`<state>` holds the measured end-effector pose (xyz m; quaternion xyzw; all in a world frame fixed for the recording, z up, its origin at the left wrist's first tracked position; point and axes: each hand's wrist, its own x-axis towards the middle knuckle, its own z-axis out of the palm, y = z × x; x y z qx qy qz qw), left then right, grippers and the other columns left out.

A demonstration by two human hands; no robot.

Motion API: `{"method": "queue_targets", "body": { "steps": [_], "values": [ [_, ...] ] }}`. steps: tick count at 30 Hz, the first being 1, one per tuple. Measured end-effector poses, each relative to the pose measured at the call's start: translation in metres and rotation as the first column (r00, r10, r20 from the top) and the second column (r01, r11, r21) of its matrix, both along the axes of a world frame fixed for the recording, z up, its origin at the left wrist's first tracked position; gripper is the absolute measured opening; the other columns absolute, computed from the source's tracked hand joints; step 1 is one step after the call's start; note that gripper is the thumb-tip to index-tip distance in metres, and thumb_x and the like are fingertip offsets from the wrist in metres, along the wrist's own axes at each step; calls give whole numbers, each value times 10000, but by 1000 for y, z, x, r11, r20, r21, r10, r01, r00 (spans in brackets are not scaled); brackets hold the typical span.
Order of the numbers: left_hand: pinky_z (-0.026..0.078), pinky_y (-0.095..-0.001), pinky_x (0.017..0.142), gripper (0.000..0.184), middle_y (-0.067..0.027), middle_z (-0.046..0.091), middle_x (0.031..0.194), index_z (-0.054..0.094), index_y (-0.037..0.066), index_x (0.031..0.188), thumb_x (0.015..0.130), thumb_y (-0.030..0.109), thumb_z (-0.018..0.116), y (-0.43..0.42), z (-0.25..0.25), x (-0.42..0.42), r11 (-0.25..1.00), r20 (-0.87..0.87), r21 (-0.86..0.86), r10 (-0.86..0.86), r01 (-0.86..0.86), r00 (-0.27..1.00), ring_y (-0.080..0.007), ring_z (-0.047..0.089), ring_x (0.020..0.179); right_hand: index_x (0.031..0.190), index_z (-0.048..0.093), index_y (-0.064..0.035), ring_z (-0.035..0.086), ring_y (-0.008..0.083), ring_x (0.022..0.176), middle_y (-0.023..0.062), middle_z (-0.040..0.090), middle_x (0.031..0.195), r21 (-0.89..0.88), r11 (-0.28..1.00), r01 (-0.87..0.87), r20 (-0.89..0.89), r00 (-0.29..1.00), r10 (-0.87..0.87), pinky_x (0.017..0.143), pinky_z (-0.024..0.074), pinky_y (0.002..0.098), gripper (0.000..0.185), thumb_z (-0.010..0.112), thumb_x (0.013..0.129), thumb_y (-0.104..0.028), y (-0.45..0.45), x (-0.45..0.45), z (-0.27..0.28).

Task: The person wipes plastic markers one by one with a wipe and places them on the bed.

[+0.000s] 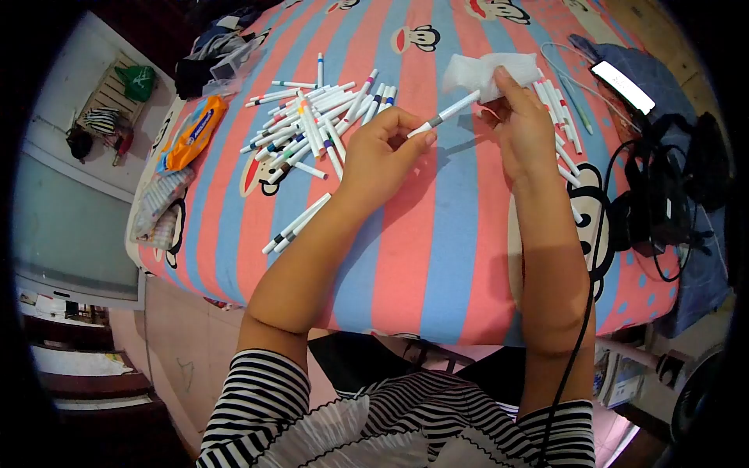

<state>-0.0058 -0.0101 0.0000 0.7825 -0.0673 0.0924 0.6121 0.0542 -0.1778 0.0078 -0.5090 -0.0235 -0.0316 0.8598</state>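
Marker pile point(309, 129), 11 o'clock, on the striped sheet point(449, 257). My left hand point(380, 152), 12 o'clock: pinching one grey-banded marker point(438, 119), held toward 1 o'clock. My right hand point(521, 129), 1 o'clock: gripping white cloth point(474, 74). Loose markers point(568, 117), 2 o'clock. Possible fault: marker slipping, if cloth drags against my pinch.

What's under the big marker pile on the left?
The marker pile lies on the striped sheet, with part of a printed monkey face showing at its near edge. Anything under its thickest part is hidden.
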Motion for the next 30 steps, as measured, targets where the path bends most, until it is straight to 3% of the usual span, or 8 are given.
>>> {"method": "queue_targets", "body": {
  "steps": [3,8,14,16,20,24,28,30],
  "values": [
    [423,-185,558,134,-12,588,743,560,20,878,802,95,640,0,0,0,1000,1,-21,3,-3,1000,-45,532,649,843,593,-25,527,97,691,42,594,770,57,996,66,-30,997,-64,619,396,226,309,607,817,-332,-1,2,2],
    [427,-192,554,128,-24,590,758,559,15,880,808,92,630,3,0,1,999,28,39,26,-27,999,-55,536,639,842,590,-12,528,103,632,52,597,768,-65,996,68,12,998,-67,583,410,216,334,620,810,-343,-1,4,-1],
    [434,-200,583,152,-24,594,787,575,16,917,819,126,615,2,-4,2,998,-22,-47,-36,35,999,-54,539,688,863,578,18,507,93,618,65,588,771,-182,970,162,56,986,-154,574,433,229,370,626,810,-345,-6,0,5],
    [445,-240,648,188,-34,605,826,587,26,945,818,162,613,3,-4,4,984,107,153,71,-87,992,-91,556,754,871,574,24,502,88,626,67,583,779,-156,955,254,88,966,-243,577,439,233,378,623,813,-346,-12,3,7],
    [432,-335,778,235,-69,618,924,619,63,963,787,219,622,36,-18,26,738,508,525,127,-423,852,-200,570,885,892,572,22,507,88,653,57,581,806,-33,858,513,173,848,-500,586,440,236,372,618,819,-339,-36,17,8],
    [417,-393,802,241,-110,617,970,655,91,909,740,261,625,55,-19,31,438,478,719,251,-540,841,-278,567,921,913,583,9,514,94,663,43,593,829,35,771,636,171,756,-631,574,423,233,321,617,821,-297,-53,29,5],
    [422,-385,789,231,-95,636,928,671,100,885,744,276,619,60,-22,34,368,419,782,289,-504,861,-258,590,870,894,594,19,519,102,658,47,598,820,28,769,639,259,738,-623,583,417,242,291,621,811,-259,-59,37,-3],
    [425,-383,779,221,-89,645,897,680,101,856,745,281,619,59,-22,35,383,406,779,296,-496,865,-249,600,837,889,598,27,531,115,673,55,604,822,-22,721,693,165,714,-681,609,421,249,276,617,808,-237,-61,33,2]
  ]
}}
